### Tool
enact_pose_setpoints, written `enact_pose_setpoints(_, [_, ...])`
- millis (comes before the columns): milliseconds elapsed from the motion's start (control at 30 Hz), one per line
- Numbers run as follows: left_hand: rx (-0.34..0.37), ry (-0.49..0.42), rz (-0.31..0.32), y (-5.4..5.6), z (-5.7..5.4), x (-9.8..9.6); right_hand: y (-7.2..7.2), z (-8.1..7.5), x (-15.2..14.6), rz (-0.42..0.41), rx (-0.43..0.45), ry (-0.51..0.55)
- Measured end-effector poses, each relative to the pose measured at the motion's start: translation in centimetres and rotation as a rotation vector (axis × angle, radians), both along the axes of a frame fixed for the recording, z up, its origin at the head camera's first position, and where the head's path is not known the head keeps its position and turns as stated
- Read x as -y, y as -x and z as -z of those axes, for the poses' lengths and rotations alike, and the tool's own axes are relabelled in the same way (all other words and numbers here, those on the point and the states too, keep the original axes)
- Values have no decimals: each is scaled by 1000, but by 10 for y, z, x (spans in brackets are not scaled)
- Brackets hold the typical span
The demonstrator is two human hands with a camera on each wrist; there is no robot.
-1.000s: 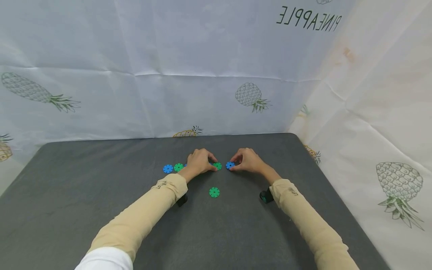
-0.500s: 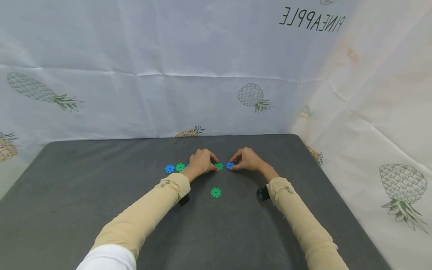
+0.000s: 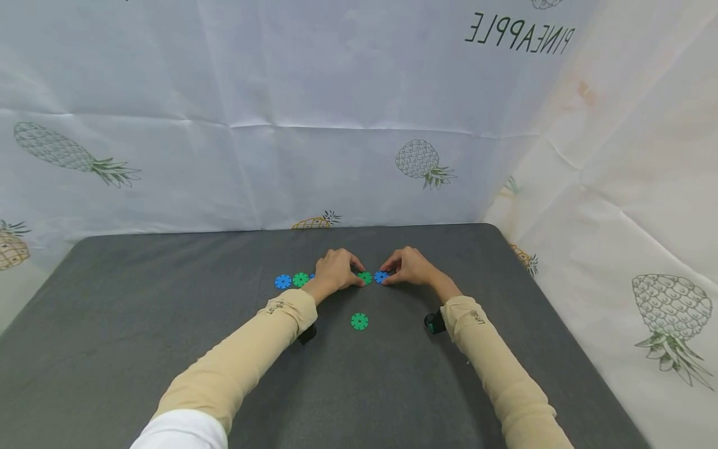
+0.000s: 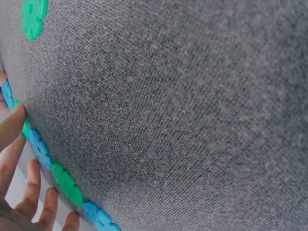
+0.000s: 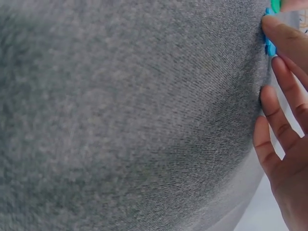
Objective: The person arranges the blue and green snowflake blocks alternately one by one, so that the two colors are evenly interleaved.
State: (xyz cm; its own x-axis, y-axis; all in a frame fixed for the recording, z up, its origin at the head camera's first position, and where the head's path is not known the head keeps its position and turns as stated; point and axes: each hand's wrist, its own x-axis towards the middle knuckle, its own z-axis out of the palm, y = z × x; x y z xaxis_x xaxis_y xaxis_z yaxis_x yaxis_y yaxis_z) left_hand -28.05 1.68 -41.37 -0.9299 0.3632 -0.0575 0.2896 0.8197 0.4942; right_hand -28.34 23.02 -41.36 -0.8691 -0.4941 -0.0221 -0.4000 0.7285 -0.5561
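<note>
Flat, notched plastic discs, green and blue by turns, lie in a row on the dark cloth. At the row's right end my left hand [image 3: 335,269] pinches a green notched disc [image 3: 365,277] between thumb and finger. Just right of it, my right hand [image 3: 412,266] pinches a blue notched disc [image 3: 381,277] by its edges. The two discs stand edge to edge, very close together. Under my left hand, the left wrist view shows more of the row: a blue disc [image 4: 39,148], a green disc [image 4: 66,183] and another blue disc [image 4: 101,216].
A loose green disc [image 3: 359,321] lies nearer me, between my forearms. The dark cloth-covered table [image 3: 168,349] ends at a back edge against a white curtain [image 3: 336,75] printed with pineapples. Black wrist cameras hang under both sleeves.
My right hand has slid the blue disc slightly left, narrowing the gap to the green disc. My left hand keeps its hold on the green disc. The head view has shifted a little.
</note>
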Motion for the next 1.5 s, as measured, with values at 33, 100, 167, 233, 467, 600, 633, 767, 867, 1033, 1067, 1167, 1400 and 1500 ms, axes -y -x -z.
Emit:
enact_pose_setpoints(33, [-1,1,0,0,0,0,0,0,0,0,6,3])
enact_pose_setpoints(100, [-3,3,0,0,0,0,0,1,1,-1,19,7])
enact_pose_setpoints(167, [-4,6,0,0,1,0,1,1,3,2,32,10])
enact_pose_setpoints(233, [-6,8,-2,-1,1,1,1,2,4,6,46,17])
enact_pose_setpoints(467, [-12,4,2,-1,1,2,1,2,7,34,67,21])
enact_pose_setpoints(600, [-17,3,6,-1,1,2,0,2,8,44,68,13])
enact_pose_setpoints(633, [-20,5,8,-1,1,2,0,1,8,44,68,9])
enact_pose_setpoints(767, [-27,17,17,0,2,2,0,0,8,48,69,0])
enact_pose_setpoints(867, [-29,23,25,1,3,2,-1,-1,7,50,73,-3])
enact_pose_setpoints(1033, [-43,39,43,1,2,2,-1,0,6,51,79,6])
enact_pose_setpoints(1067, [-47,41,48,1,2,3,0,0,6,50,78,9])
enact_pose_setpoints(1167, [-58,44,58,2,3,4,0,1,5,47,76,15])
enact_pose_setpoints(1400, [-61,23,60,2,5,5,1,3,2,43,78,27])
enact_pose_setpoints(1500, [-75,16,59,2,6,6,1,3,2,37,78,35])
